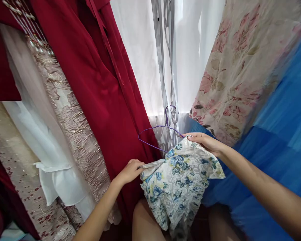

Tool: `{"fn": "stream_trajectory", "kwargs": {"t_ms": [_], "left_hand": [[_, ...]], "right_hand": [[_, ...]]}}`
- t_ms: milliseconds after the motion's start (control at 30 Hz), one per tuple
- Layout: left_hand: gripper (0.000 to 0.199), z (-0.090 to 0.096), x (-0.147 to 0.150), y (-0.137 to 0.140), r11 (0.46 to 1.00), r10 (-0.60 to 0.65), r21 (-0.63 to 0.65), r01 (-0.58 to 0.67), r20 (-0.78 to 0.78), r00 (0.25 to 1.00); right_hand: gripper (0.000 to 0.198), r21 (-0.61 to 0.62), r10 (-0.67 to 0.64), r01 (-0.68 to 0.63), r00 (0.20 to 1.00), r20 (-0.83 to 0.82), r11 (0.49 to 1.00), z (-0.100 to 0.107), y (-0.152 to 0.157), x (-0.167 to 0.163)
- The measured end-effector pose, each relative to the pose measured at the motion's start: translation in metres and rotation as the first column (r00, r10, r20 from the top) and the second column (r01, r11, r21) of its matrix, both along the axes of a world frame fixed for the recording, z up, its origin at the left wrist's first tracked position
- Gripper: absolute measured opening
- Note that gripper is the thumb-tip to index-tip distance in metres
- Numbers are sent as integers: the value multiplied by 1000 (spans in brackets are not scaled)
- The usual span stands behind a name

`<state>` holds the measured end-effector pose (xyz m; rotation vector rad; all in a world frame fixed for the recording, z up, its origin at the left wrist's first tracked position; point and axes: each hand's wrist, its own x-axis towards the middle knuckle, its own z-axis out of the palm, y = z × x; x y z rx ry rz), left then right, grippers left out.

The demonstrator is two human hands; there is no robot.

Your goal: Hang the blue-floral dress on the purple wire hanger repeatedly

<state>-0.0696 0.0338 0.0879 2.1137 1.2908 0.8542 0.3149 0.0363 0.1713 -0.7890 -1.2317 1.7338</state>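
Observation:
A white blouse [178, 177] with blue and yellow-green flowers and a crinkled texture hangs between my two hands. My left hand [131, 170] pinches its left edge. At the upper right my right hand [203, 140] grips the shoulder of the blouse, close to the end of a thin purple hanger [153, 128]. The hanger's right arm goes behind or into the blouse, while its left arm is bare. Its hook is up among grey straps [169, 67] that hang down; whether it is caught on them I cannot tell.
Long garments hang all round: a dark red one [90, 83] and a textured beige one [70, 110] on the left, a pink-flowered cloth [230, 77] and blue fabric [278, 144] on the right. A white curtain [137, 43] is behind. My bare legs [145, 221] show below.

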Motion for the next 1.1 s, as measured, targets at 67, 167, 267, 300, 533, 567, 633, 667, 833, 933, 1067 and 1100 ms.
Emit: {"fn": "stream_trajectory", "kwargs": {"t_ms": [67, 167, 267, 300, 533, 567, 633, 667, 833, 933, 1067, 1100], "left_hand": [[8, 14, -7, 23, 998, 51, 36, -52, 17, 999], [10, 41, -11, 61, 986, 122, 108, -128, 62, 991], [14, 68, 3, 93, 970, 140, 180, -161, 125, 982], [15, 76, 10, 101, 967, 131, 200, -160, 152, 980], [35, 99, 52, 98, 965, -33, 256, -64, 359, 933], [40, 97, 51, 94, 964, -27, 256, -77, 378, 925], [39, 89, 46, 84, 961, 6, 252, -113, 391, 920], [34, 84, 43, 79, 961, 23, 246, -126, 384, 923], [27, 69, 34, 51, 931, 123, 292, -220, 316, 941], [22, 72, 31, 39, 855, 231, 378, -356, 336, 913], [17, 71, 16, 33, 755, 366, 394, -525, 411, 835], [16, 68, 12, 31, 747, 390, 375, -549, 423, 818]], "right_hand": [[33, -18, -2, 2, 1000, 25, 1000, 3, 1, 2], [30, -29, -9, 10, 999, 51, 1000, 6, 3, 2], [28, -23, 25, -24, 998, 59, 999, 10, 2, 3], [28, -23, 47, -46, 997, 64, 999, 11, 0, 4], [47, 131, -42, 10, 968, 248, 991, 10, -6, 19], [54, 226, -146, 80, 945, 292, 971, 5, -6, 22], [63, 461, -414, 243, 853, 318, 854, -10, -10, 30], [59, 563, -528, 298, 793, 304, 771, -20, -13, 34], [37, 690, -646, 297, 693, 320, 660, -56, -39, 50], [35, 713, -697, 369, 678, 233, 597, -38, -38, 47], [36, 660, -643, 426, 758, 114, 619, 18, -37, 12], [39, 638, -555, 366, 823, 118, 678, 29, -44, -1]]}}
